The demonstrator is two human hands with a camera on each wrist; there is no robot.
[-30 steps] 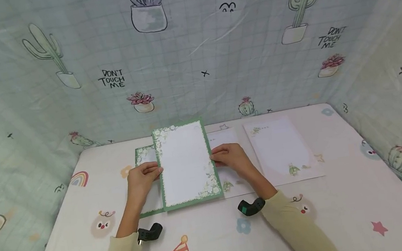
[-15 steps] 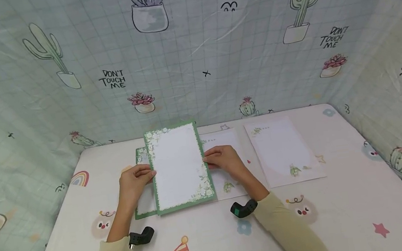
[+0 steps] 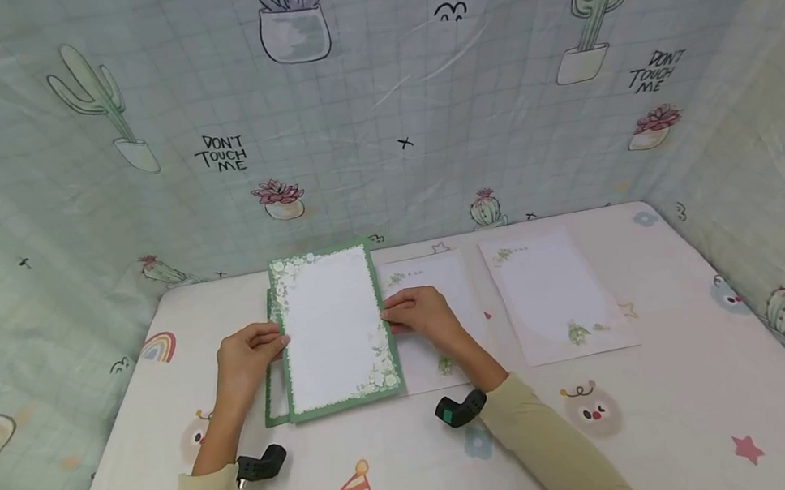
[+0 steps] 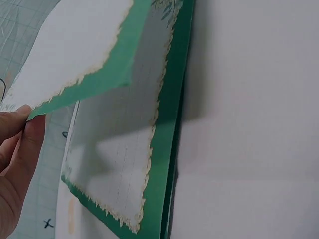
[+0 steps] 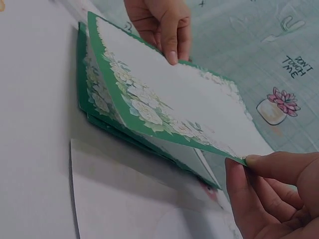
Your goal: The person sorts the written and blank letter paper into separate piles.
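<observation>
A sheet of paper with a green border and white flowers in two corners is held up by its two long sides. My left hand pinches its left edge between thumb and fingers. At the opposite edge, my right hand pinches it the same way. Beneath lies a stack of matching green-bordered sheets, mostly covered in the head view. The right wrist view shows a gap between the raised sheet and that stack.
Just right of the green sheets lies a pale sheet with small leaf prints, partly under my right hand. Farther right is a similar pale sheet or stack. The table has a cartoon-printed cloth, and a cactus-printed curtain hangs behind.
Both hands have moved left with the green-bordered sheet, which now covers more of the matching stack. More of the pale sheet beside it shows.
</observation>
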